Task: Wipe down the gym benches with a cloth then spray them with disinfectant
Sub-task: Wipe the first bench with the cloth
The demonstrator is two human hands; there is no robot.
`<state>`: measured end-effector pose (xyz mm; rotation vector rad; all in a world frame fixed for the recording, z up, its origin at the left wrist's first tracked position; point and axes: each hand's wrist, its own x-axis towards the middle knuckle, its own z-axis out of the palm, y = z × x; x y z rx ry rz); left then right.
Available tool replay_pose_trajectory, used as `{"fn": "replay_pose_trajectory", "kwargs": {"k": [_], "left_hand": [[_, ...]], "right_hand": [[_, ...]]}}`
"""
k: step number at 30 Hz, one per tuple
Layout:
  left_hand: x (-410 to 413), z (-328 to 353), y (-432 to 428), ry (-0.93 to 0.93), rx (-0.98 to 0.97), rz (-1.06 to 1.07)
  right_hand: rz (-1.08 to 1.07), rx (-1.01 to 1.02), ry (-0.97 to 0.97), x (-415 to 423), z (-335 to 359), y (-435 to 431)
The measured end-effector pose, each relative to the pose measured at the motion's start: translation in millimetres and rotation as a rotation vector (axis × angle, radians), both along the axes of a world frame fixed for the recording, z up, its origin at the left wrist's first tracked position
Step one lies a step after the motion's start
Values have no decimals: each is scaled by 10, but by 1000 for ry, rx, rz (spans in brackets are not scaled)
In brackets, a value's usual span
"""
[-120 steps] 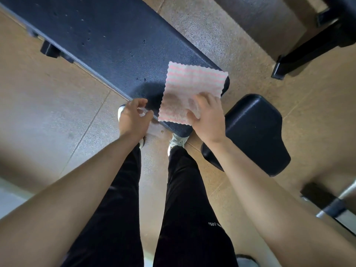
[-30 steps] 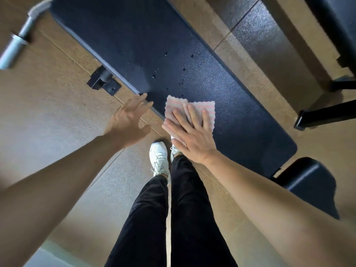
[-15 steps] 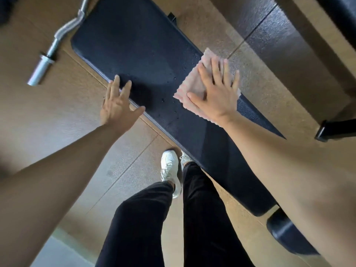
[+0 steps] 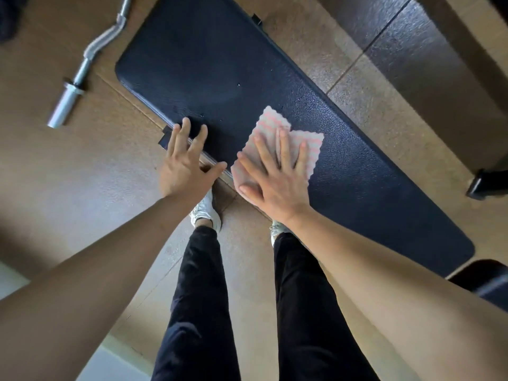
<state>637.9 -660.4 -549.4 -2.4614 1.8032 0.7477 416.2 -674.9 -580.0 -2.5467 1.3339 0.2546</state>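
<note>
A long black padded gym bench (image 4: 225, 67) runs diagonally from upper left to lower right. A pink-and-white striped cloth (image 4: 308, 144) with wavy edges lies on its near edge. My right hand (image 4: 275, 174) presses flat on the cloth, fingers spread. My left hand (image 4: 187, 163) hovers over the near edge of the bench just left of the cloth, fingers apart and holding nothing. No spray bottle is in view.
A chrome curl bar (image 4: 82, 70) lies on the brown floor at upper left. A second black pad (image 4: 489, 279) sits at right, past the bench end. A black frame foot (image 4: 486, 182) stands at far right. My legs and white shoes (image 4: 206, 213) are beside the bench.
My right hand has pulled the cloth back from the far edge of the bench to the near edge. My left hand moved right, closer to the cloth.
</note>
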Motion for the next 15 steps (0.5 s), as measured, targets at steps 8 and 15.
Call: {"fn": "replay_pose_trajectory", "kwargs": {"k": [8, 15], "left_hand": [[135, -9, 40, 32, -24, -62], [325, 52, -13, -15, 58, -215]], "right_hand": [[-69, -71, -30, 60, -50, -215], [-420, -55, 40, 279, -26, -1186]]}}
